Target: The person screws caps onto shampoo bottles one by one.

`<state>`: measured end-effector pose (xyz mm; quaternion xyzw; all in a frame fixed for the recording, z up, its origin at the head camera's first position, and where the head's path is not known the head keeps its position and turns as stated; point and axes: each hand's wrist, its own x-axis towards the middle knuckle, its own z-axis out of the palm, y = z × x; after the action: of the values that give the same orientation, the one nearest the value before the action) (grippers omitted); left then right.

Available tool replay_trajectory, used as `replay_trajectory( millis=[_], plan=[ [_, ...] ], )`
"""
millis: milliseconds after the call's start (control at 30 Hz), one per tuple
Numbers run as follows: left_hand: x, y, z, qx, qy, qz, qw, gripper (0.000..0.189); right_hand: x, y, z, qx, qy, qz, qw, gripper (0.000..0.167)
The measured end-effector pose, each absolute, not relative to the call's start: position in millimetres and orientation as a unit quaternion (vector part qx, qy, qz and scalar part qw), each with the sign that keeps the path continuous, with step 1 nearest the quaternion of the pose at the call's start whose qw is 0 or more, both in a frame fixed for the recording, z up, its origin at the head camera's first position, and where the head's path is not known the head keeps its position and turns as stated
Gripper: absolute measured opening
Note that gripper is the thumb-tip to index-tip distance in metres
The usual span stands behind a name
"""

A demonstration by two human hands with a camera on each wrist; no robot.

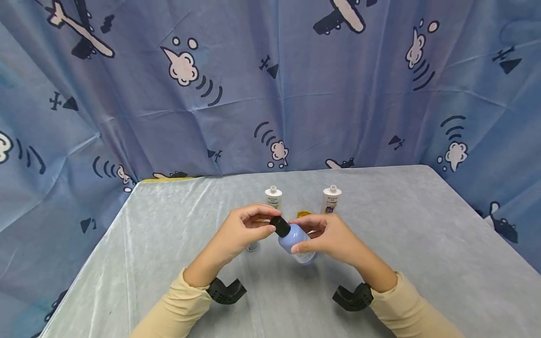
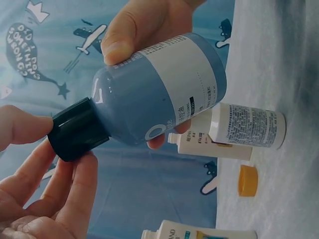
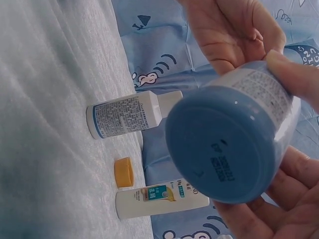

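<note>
While the left hand (image 1: 236, 232) pinches the black cap (image 1: 280, 226) between thumb and fingertips, the right hand (image 1: 334, 234) grips the light-blue bottle (image 2: 159, 89) around its body, holding it tilted and off the table (image 1: 422, 234), its capped end leaning toward the left hand. The cap sits against the bottle's shoulder; whether its thread is engaged cannot be told. Near the left hand stands a blue-banded white bottle (image 3: 124, 117), with a loose yellow cap (image 3: 124, 172) close by; two bare-necked white bottles (image 1: 273, 199) stand beyond the hands. A hard twist could make the glossy body slip round in the right hand's grip; should the cap come free suddenly at this slant, liquid might splash out, or a jerk could topple the nearby bottles.
</note>
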<state>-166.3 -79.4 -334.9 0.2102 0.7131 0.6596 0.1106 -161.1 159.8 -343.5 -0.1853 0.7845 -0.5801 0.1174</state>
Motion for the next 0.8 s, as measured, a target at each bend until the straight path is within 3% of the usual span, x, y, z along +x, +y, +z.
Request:
replay_trajectory(
  millis=[800],
  plan=[
    [-165.9,-76.9,-337.8,0.204,0.712,0.663,0.109,0.039,-158.7,160.3,-340.8,-0.181,0.793,-0.570,0.117,0.058]
  ],
)
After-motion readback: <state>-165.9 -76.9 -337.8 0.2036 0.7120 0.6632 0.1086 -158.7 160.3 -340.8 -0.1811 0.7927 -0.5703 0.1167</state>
